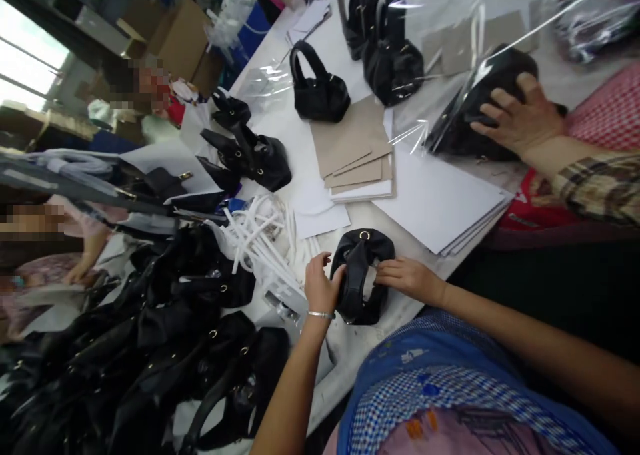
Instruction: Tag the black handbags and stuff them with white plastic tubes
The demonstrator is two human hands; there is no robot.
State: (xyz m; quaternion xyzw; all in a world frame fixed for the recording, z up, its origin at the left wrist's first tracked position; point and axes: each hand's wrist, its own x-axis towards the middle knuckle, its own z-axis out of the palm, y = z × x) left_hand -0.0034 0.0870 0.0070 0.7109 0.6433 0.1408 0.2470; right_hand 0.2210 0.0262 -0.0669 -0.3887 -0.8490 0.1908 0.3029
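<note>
A small black handbag with a gold ring at its top lies at the near edge of the white table. My left hand, a bangle on its wrist, grips the bag's left side with curled fingers. My right hand pinches the bag's right side near the strap. White stuffing shows inside the bag between both hands.
A heap of black handbags fills the left. White rope handles lie beside it. Brown cards and white sheets lie beyond. At the right a co-worker's hand rests on a black bag in clear plastic. More people sit at far left.
</note>
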